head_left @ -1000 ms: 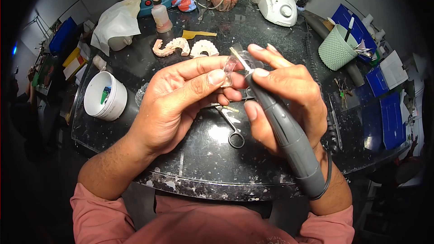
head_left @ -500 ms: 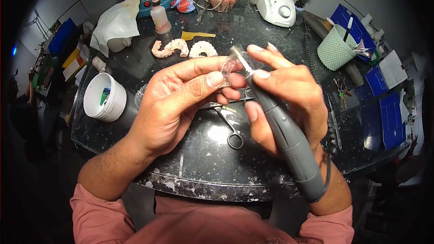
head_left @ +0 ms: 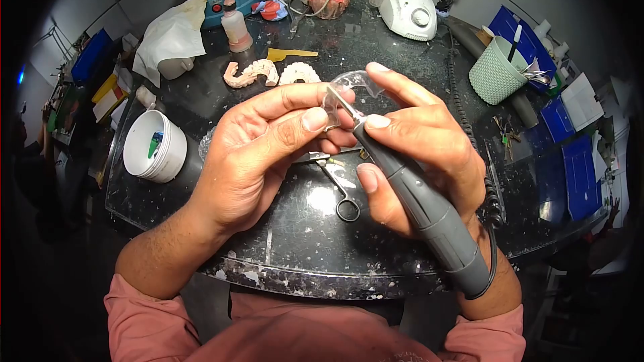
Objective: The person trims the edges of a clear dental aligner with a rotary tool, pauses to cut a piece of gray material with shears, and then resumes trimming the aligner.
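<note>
Grip of left hand (head_left: 245, 144): narrow, thumb and index finger pinching one end of clear curved tray (head_left: 350, 79). Tray is up above the table (head_left: 302, 245), between the two hands; its far end is by the right index finger, contact unclear. Right hand (head_left: 439, 141) grip: closed around dark gray handpiece (head_left: 426, 204), held slanted, cord at its lower end. Its thin bit (head_left: 341, 102) points up-left, tip at the tray's inner side; can't tell if touching. Scissors (head_left: 335, 179) on the table below, part hidden by left fingers. Beyond the hands: two dental casts side by side, long one (head_left: 260, 71) left, small arch (head_left: 299, 70) right, yellow strip (head_left: 292, 54) just behind. White tub (head_left: 173, 154) at left, green item inside. Pale green cup (head_left: 495, 75) at right, keys (head_left: 506, 136) nearer.
</note>
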A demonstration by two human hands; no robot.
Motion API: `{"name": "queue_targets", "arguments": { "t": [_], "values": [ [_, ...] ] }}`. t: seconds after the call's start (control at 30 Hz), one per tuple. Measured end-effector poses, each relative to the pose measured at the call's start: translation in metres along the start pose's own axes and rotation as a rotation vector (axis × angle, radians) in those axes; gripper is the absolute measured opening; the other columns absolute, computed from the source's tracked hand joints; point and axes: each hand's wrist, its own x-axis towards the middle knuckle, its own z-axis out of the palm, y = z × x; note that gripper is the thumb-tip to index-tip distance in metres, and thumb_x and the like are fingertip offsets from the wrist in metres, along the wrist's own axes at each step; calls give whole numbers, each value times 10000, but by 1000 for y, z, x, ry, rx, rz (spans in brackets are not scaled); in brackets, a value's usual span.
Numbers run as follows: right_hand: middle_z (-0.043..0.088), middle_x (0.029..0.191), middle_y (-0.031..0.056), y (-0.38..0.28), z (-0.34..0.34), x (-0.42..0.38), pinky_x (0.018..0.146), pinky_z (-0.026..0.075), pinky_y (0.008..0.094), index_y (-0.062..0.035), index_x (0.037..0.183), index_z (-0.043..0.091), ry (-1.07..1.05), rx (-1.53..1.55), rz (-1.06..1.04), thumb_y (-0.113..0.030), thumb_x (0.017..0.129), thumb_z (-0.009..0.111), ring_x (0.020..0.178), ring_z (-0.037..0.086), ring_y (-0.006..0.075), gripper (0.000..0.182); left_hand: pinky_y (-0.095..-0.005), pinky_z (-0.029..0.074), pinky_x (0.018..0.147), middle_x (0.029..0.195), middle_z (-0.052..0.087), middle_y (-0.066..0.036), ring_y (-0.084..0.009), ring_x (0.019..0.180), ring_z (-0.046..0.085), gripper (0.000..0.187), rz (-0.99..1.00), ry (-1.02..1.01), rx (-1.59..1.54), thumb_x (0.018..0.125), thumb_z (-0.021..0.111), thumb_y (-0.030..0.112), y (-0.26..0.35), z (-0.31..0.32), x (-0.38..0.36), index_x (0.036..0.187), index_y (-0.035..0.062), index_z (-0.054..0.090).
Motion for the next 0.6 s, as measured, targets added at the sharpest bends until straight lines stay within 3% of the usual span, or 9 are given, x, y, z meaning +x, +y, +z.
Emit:
{"name": "queue_targets", "arguments": {
  "t": [0.07,0.23,0.53,0.6],
  "values": [
    [602,1024,171,1,6,0,972,489,549,33,1131,507,123,-79,-10,-2,796,699,1090,613,431,387,-264,485,889,1117,665,-131,-156,999,641,326,-7,0,5,983,553,137,0,1,0,1254,-44,573],
    [584,1067,187,-3,-1,0,1017,438,566,25,1133,503,16,-55,28,4,791,695,1123,599,446,393,-265,486,891,1136,664,-135,-156,993,644,326,1,13,-13,982,557,137,-1,1,-1,1258,-36,574],
    [581,1051,179,-1,1,-1,1049,387,591,11,1143,483,92,-92,46,-22,812,688,1121,605,444,391,-286,495,892,1131,662,-143,-169,988,646,315,19,-6,41,984,553,130,-2,0,0,1250,-37,578],
    [579,1044,175,-2,-3,1,1052,380,598,7,1146,477,3,-69,20,-40,825,689,1119,606,444,387,-301,496,910,1132,661,-151,-183,1003,644,318,36,1,18,981,554,118,-3,-2,-1,1257,-41,574]
  ]
}}
